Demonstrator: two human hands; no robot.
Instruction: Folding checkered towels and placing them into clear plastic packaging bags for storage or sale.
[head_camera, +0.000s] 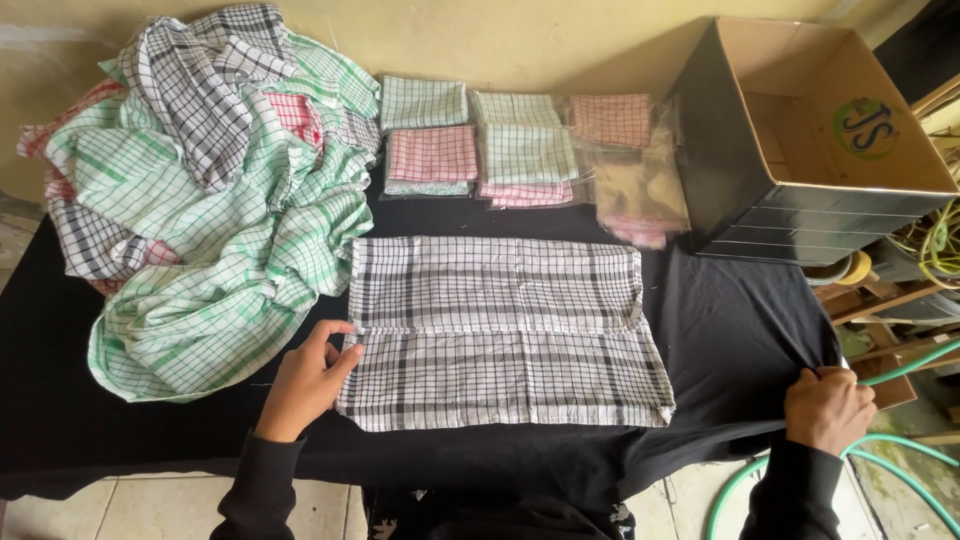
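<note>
A black-and-white checked cloth (505, 330) lies spread flat on the black table cover (720, 320). My left hand (305, 380) rests at the cloth's left edge, fingers touching it near the middle fold line. My right hand (828, 408) is off to the right, closed on the corner of the black table cover at the table's edge. Both arms wear black sleeves.
A heap of green, red and black checked cloths (210, 190) lies at the left. Folded cloths in clear bags (520, 150) sit at the back. An open cardboard box (810, 140) stands at the right. A green hose (880, 450) runs on the floor.
</note>
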